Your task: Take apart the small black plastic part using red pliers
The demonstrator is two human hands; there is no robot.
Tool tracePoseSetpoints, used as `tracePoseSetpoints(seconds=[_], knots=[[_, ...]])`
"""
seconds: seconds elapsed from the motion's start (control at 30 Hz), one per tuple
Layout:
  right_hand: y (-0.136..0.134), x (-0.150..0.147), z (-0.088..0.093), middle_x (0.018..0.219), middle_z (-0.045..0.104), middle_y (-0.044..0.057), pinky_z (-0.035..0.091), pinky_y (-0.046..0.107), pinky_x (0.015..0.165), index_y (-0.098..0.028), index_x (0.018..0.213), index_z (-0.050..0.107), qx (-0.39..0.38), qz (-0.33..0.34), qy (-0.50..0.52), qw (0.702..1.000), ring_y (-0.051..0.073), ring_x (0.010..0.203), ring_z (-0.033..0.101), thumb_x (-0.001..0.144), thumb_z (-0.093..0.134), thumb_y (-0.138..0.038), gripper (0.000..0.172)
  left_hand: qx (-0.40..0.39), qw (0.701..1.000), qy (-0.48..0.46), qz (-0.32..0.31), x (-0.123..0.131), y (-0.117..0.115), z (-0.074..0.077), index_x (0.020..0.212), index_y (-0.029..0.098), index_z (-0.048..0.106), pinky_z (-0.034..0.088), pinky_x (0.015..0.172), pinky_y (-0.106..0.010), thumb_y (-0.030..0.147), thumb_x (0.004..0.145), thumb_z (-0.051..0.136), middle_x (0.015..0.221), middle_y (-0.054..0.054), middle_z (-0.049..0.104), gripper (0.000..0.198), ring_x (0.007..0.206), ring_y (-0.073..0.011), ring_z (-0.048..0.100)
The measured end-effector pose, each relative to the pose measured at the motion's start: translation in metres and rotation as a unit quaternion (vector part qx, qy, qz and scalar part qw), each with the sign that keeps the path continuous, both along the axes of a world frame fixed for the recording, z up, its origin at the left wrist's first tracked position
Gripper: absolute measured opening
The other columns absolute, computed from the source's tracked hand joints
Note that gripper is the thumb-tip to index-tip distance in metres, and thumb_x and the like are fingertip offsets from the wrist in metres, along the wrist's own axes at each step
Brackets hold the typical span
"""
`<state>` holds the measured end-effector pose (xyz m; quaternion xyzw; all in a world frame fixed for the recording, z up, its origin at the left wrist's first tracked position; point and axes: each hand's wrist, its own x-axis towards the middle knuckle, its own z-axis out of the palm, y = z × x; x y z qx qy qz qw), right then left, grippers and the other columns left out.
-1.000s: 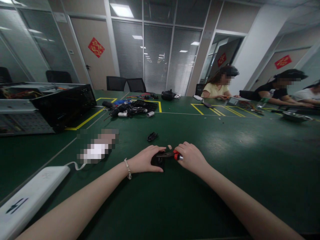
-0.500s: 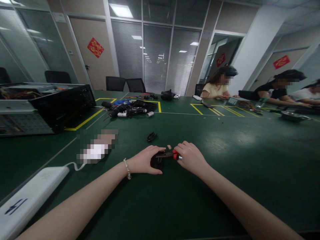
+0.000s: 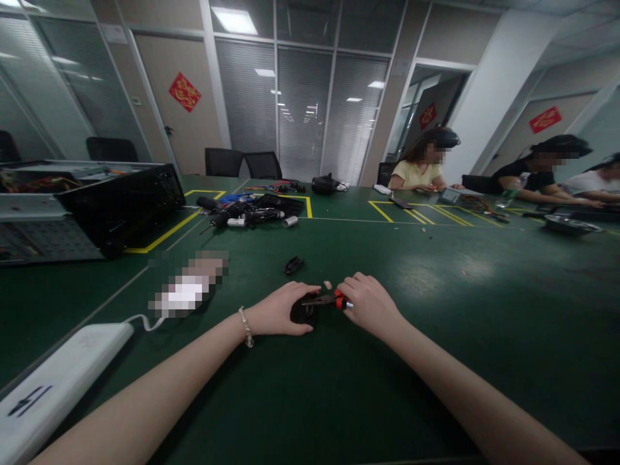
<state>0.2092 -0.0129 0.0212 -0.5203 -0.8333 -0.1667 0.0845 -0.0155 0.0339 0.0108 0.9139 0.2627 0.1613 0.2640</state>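
Note:
My left hand [image 3: 278, 310] is closed round a small black part [image 3: 303, 314], thumb on its near side and fingers on its far side, low on the green table [image 3: 310, 394]. The part's exact kind is too dark to make out. In my right hand [image 3: 365, 302] is a pair of needle-nose pliers [image 3: 322, 300] with red handles. Their jaws point left and lie over the black part, seemingly touching it. Just beyond the pliers lies a small pale chip-like piece [image 3: 328, 285]. Farther off rests a little black bundle [image 3: 293, 265].
To the left are a white power bank [image 3: 72, 374] with a cable and a blurred-out object [image 3: 188, 287]. An open computer case [image 3: 121, 210] stands behind them. A pile of black tools and parts [image 3: 252, 210] lies at the back. Several people sit at the far right.
Almost nothing differs. My left hand and the black part have shifted very slightly; the pliers stay in the same place over it.

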Motion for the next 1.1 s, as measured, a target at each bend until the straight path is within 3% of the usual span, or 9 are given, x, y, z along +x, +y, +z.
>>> tracePoseSetpoints(seconds=[1.1], knots=[[-0.0012, -0.0008, 0.0025, 0.083, 0.059, 0.006, 0.032, 0.029, 0.066, -0.016, 0.085, 0.059, 0.017, -0.001, -0.020, 1.000, 0.019, 0.078, 0.046, 0.071, 0.055, -0.019, 0.016, 0.008, 1.000, -0.001, -0.021, 0.0005, 0.0008, -0.0010, 0.131, 0.029, 0.029, 0.032, 0.095, -0.041, 0.035, 0.067, 0.068, 0.125, -0.005, 0.044, 0.075, 0.113, -0.0245, 0.040]])
